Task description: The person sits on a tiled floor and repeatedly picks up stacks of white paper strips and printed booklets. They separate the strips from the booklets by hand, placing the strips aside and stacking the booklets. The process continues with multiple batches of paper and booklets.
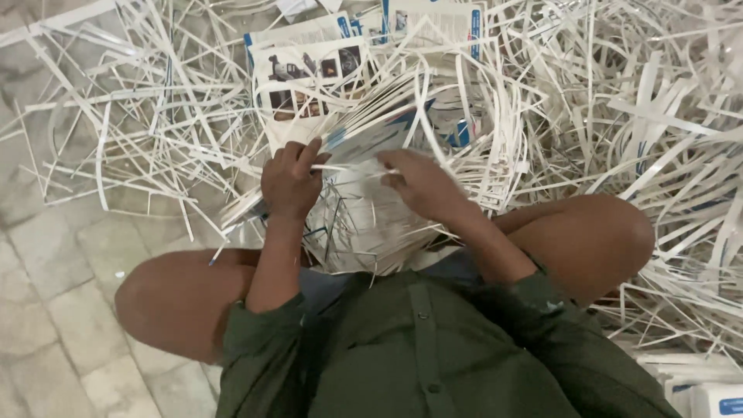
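A person seen from above wears a dark olive-green shirt (418, 348) with a buttoned front placket running down its middle. On either side of the placket, long sleeves are pushed up to the elbows. Both knees beside the shirt are bare.

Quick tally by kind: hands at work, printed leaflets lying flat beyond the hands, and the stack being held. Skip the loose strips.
Hands: 2, left hand and right hand
Flat leaflets: 2, picture leaflet and blue-edged leaflet
Held stack: 1
Total: 5
Strips: too many to count.
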